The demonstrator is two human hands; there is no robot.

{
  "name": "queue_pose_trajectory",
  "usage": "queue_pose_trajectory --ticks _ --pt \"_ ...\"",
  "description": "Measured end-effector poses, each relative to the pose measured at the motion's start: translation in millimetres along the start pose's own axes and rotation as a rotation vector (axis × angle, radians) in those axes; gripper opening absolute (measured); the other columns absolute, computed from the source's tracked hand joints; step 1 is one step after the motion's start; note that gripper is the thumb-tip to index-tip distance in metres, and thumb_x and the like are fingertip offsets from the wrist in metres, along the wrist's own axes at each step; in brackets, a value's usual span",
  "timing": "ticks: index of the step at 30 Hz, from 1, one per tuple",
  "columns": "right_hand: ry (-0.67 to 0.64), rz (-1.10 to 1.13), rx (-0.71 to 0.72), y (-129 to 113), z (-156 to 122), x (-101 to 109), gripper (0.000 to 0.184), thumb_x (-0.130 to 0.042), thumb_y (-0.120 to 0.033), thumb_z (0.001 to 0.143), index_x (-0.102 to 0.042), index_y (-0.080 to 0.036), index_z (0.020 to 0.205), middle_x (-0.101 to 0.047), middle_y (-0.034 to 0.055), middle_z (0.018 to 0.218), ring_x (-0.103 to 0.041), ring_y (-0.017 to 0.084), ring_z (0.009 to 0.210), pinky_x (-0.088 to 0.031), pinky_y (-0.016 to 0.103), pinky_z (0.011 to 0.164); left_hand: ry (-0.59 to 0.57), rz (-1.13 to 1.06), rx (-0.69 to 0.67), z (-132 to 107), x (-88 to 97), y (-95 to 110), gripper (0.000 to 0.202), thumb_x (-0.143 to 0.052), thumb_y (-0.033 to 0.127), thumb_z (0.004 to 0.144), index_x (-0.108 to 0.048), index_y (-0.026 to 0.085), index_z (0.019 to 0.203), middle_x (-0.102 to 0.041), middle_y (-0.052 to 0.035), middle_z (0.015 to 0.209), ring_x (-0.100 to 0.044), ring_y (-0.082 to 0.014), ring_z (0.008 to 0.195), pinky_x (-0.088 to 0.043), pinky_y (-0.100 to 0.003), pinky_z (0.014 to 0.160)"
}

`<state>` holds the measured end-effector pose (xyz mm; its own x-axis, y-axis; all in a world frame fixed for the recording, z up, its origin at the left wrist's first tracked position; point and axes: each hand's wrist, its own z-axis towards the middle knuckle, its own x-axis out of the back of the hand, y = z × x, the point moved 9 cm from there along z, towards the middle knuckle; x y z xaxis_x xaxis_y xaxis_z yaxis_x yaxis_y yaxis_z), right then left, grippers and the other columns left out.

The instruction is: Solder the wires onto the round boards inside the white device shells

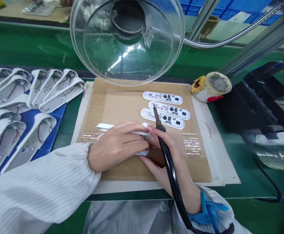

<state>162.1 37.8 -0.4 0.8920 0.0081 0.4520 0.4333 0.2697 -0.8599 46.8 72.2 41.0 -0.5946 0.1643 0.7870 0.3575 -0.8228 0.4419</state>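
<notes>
My left hand [116, 144] lies closed over a white plastic shell piece [105, 126] on the cardboard mat [122, 104], fingers pressing it down. My right hand [166, 159] grips a black soldering iron [167, 152] whose tip points up and away toward three white oval circuit boards [166, 110] laid in a row on the mat. The right fingers also touch the shell under my left hand. Part of the shell is hidden by both hands.
Several white shells with red and black wires [22, 97] lie stacked at the left on a blue tray. A clear fume hood dome [127, 39] hangs above the mat. A soldering sponge holder [211, 86] sits at the right, beside a black unit [256, 100].
</notes>
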Motion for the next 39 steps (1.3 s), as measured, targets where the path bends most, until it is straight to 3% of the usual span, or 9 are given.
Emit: queue_pose_trajectory --ticks 4,14,20,24,27,30,33,35,39 --pt "0.012 -0.011 0.017 -1 -1 0 0.079 -0.074 -0.011 0.081 -0.036 -0.034 0.146 -0.050 0.0031 0.147 -0.060 0.025 0.123 -0.060 0.039 0.098 -0.046 0.072 -0.132 2 -10.5 14 0.026 -0.047 0.015 0.100 -0.071 0.019 0.093 -0.074 -0.0019 0.095 -0.060 -0.0186 0.119 -0.041 -0.039 0.116" --pt "0.002 -0.038 0.022 0 -1 0 0.077 -0.075 -0.015 0.083 -0.036 -0.033 0.146 -0.051 0.0041 0.145 -0.058 0.025 0.125 -0.060 0.035 0.097 0.022 0.034 -0.096 -6 -5.6 12 0.021 -0.048 0.014 0.099 -0.069 0.017 0.095 -0.073 -0.0023 0.097 -0.056 -0.0182 0.118 -0.040 -0.037 0.115" --pt "-0.014 -0.050 -0.001 2 0 -2 0.076 -0.074 -0.011 0.082 -0.039 -0.033 0.145 -0.052 0.0049 0.143 -0.065 0.023 0.112 -0.061 0.036 0.094 0.062 0.127 0.163 -18 -4.2 2 0.011 -0.059 0.017 0.094 -0.068 0.020 0.088 -0.061 -0.0080 0.115 -0.044 -0.0258 0.129 -0.031 -0.055 0.117" --pt "-0.007 0.080 -0.011 1 -5 5 0.078 -0.076 -0.013 0.082 -0.036 -0.034 0.145 -0.050 0.0044 0.146 -0.065 0.021 0.114 -0.058 0.036 0.098 -0.022 0.109 0.200 -20 -10.5 1 0.012 -0.056 0.021 0.096 -0.064 0.020 0.088 -0.057 -0.0085 0.130 -0.047 -0.0238 0.131 -0.025 -0.055 0.119" --pt "0.120 0.065 -0.038 1 -10 31 0.058 -0.071 -0.017 0.089 -0.046 -0.030 0.140 -0.068 0.0023 0.124 -0.069 0.020 0.106 -0.057 0.035 0.097 -0.052 0.094 0.201 -19 -10.9 -2 0.013 -0.054 0.021 0.098 -0.062 0.019 0.088 -0.058 -0.0079 0.131 -0.057 -0.0191 0.121 -0.024 -0.052 0.120" --pt "0.431 -0.071 0.048 -6 -17 76 0.030 -0.061 -0.026 0.095 -0.064 -0.028 0.126 -0.075 -0.0021 0.089 -0.071 0.018 0.079 -0.056 0.034 0.085 -0.068 0.071 0.223 -18 -11.0 -5 0.012 -0.054 0.021 0.098 -0.061 0.019 0.088 -0.058 -0.0075 0.131 -0.058 -0.0178 0.119 -0.022 -0.050 0.121" --pt "0.683 -0.098 0.085 -2 -24 107 0.025 -0.069 -0.032 0.090 -0.072 -0.030 0.115 -0.073 0.0001 0.099 -0.064 0.016 0.066 -0.052 0.033 0.068 -0.069 0.049 0.261 -18 -12.3 -7 0.011 -0.055 0.021 0.097 -0.060 0.019 0.088 -0.058 -0.0064 0.131 -0.059 -0.0170 0.117 -0.019 -0.049 0.122" --pt "0.699 -0.031 0.074 6 -23 111 0.018 -0.070 -0.030 0.090 -0.074 -0.029 0.107 -0.072 0.0007 0.100 -0.060 0.014 0.062 -0.047 0.030 0.057 -0.055 0.046 0.287 -18 -12.8 -7 0.012 -0.054 0.022 0.098 -0.059 0.019 0.087 -0.058 -0.0053 0.131 -0.059 -0.0156 0.114 -0.017 -0.047 0.122" --pt "0.590 0.128 0.145 8 -20 97 0.019 -0.059 -0.030 0.094 -0.074 -0.022 0.085 -0.066 -0.0001 0.071 -0.054 0.014 0.052 -0.036 0.027 0.039 -0.031 0.056 0.311 -19 -13.4 -7 0.011 -0.053 0.021 0.097 -0.059 0.019 0.087 -0.058 -0.0044 0.131 -0.057 -0.0131 0.115 -0.013 -0.041 0.124"
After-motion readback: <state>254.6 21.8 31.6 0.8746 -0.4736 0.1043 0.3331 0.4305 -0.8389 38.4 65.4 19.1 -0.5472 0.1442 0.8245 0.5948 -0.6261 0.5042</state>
